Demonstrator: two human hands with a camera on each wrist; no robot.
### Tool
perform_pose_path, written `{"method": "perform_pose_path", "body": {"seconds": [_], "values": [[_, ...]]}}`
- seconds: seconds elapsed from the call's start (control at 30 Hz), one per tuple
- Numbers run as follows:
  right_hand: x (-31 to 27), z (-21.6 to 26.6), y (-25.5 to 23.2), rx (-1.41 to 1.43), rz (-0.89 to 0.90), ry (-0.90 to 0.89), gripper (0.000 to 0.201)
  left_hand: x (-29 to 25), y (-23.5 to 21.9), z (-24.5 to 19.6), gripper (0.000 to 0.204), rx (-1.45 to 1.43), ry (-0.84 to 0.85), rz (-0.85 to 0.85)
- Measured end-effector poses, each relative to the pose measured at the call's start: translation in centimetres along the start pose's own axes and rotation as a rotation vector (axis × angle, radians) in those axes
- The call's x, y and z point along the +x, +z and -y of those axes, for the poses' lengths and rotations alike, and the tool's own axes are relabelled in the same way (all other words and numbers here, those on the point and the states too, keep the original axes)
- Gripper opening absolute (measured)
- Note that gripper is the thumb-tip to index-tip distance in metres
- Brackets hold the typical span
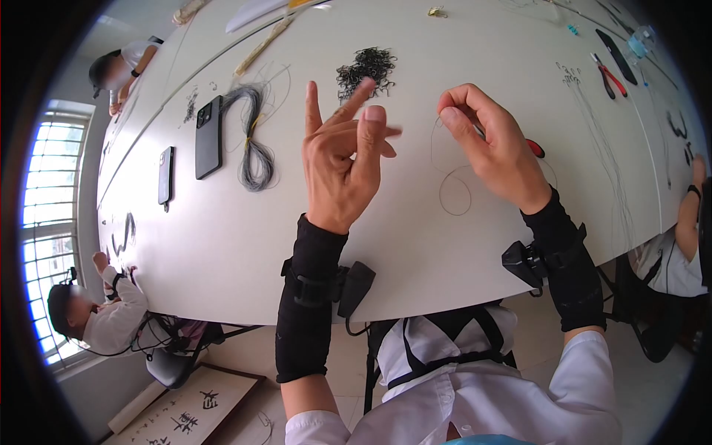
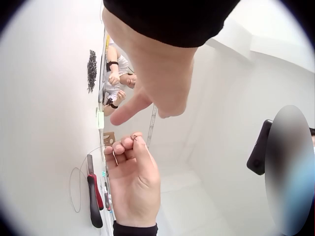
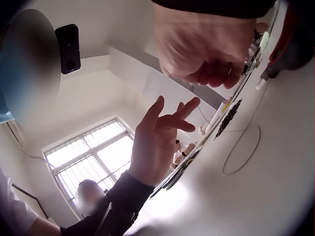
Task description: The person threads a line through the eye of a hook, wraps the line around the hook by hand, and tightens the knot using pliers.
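My right hand (image 1: pixel 500 152) pinches a thin wire (image 1: pixel 440 194) between thumb and index finger. The wire hangs from the fingertips in a loose loop over the white table (image 1: pixel 415 259). A small dark loop (image 3: pixel 192 88) shows just under those fingers in the right wrist view. To the left, my left hand (image 1: pixel 337 167) is raised with fingers spread apart, holding nothing; its fingertips are blurred. Beyond it lies a pile of small dark metal hooks (image 1: pixel 371 65). Red-and-black pliers (image 2: pixel 93 196) lie by the right hand, mostly hidden behind it in the head view.
On the left are a tied coil of grey wire (image 1: pixel 256 156), a black phone (image 1: pixel 209 137) and another phone (image 1: pixel 166 178). Farther right lie more pliers (image 1: pixel 612 83), a black case-like bar (image 1: pixel 617 56) and long wires (image 1: pixel 604 148). Other people sit around the table.
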State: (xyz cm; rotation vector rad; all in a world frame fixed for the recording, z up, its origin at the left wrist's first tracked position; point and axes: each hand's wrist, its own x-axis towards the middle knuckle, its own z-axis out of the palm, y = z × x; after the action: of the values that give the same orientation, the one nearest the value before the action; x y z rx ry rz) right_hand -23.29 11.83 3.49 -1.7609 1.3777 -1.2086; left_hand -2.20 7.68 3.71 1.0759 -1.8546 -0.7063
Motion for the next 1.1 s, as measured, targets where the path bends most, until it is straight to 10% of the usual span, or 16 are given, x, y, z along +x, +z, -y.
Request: {"method": "perform_pose_path", "body": {"seconds": [0.1, 0.27, 0.47, 0.6, 0.73, 0.87, 0.97, 1.0, 1.1], "values": [[0.0, 0.3, -0.1, 0.008, -0.009, 0.053, 0.019, -0.3, -0.5, -0.2, 0.064, -0.149, -0.196, 0.02], [-0.1, 0.0, -0.1, 0.06, -0.039, 0.087, 0.02, 0.7, 0.8, 1.1, 0.063, 0.159, 0.302, -0.019], [0.0, 0.0, 0.0, 0.057, -0.053, 0.108, 0.019, 0.3, 0.4, -0.5, 0.058, -0.411, -0.178, -0.037], [-0.1, -0.1, 0.2, 0.056, -0.055, 0.123, 0.018, 0.8, -0.1, 1.3, 0.049, -1.353, -0.502, 0.315], [-0.1, 0.0, 0.3, 0.052, -0.054, 0.113, 0.018, 1.4, -1.4, 3.6, 0.045, -1.543, -0.137, 1.049], [-0.1, 0.0, 0.3, 0.091, -0.041, 0.144, 0.018, 0.9, -1.1, 1.9, 0.042, -1.374, -0.455, 0.524], [-0.2, -0.5, 0.5, 0.103, -0.038, 0.133, 0.019, 1.1, 0.6, 0.5, 0.034, -0.4, -0.198, 0.05], [-0.2, -0.6, 0.6, 0.095, -0.044, 0.124, 0.019, 1.3, 0.9, 0.9, 0.026, -0.133, 0.122, -0.057], [-0.2, -0.3, 0.5, 0.083, -0.045, 0.124, 0.019, 1.3, 0.1, 1.1, 0.028, 0.339, 0.487, -0.117]]}}
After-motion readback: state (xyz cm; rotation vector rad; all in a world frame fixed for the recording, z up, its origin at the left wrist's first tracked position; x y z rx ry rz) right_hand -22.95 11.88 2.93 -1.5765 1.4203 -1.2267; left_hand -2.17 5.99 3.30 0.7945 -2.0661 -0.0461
